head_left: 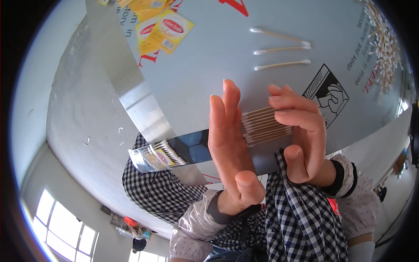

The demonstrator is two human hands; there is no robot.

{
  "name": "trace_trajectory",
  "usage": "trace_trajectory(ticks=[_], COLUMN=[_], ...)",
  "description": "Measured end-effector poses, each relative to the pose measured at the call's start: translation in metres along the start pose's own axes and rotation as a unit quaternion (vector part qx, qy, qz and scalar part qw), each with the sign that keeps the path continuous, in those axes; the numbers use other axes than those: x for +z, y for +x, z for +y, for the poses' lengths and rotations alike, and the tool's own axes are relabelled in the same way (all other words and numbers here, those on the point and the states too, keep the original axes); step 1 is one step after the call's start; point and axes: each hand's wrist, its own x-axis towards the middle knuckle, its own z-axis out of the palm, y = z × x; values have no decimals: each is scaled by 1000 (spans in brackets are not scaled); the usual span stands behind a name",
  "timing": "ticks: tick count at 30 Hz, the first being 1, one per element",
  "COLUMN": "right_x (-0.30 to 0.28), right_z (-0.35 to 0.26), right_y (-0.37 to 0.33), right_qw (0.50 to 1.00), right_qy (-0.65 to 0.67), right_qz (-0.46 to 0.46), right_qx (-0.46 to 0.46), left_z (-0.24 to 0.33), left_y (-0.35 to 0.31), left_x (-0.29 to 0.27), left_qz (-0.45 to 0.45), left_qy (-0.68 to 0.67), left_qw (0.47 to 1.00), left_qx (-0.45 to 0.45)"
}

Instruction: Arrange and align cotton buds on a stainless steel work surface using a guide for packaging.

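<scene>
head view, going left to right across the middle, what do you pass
clear packet of cotton swabs → left hand → bundle of cotton swabs pressed between both hands → right hand → printed pictogram on the table

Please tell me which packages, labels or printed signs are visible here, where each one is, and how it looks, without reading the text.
Yellow packet labels: top left on the table, overlapping rectangles, yellow with red ovals and small white barcode patches.
Clear plastic packet: at the table's near edge, left of the left hand, holding white-tipped cotton swabs and a yellow-red label.
Pictogram: printed on the grey table sheet, beside the right hand, a black-outlined tilted square.
Red and black lettering: upper right on the sheet.
</scene>
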Motion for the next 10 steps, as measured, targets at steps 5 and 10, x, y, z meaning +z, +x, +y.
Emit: trace_trajectory(ticks=[5, 10], right_x=[16, 3], right_z=[-6, -14], right_y=[10, 7], right_qw=[998, 1000], right_qy=[16, 13], right_qz=[-56, -19], right_qx=[1, 5], left_z=[8, 14], left_y=[-3, -48], left_x=[-15, -64], left_qz=[132, -20], left_qy=[-109, 198], left_qw=[985, 980], left_qx=[-14, -24])
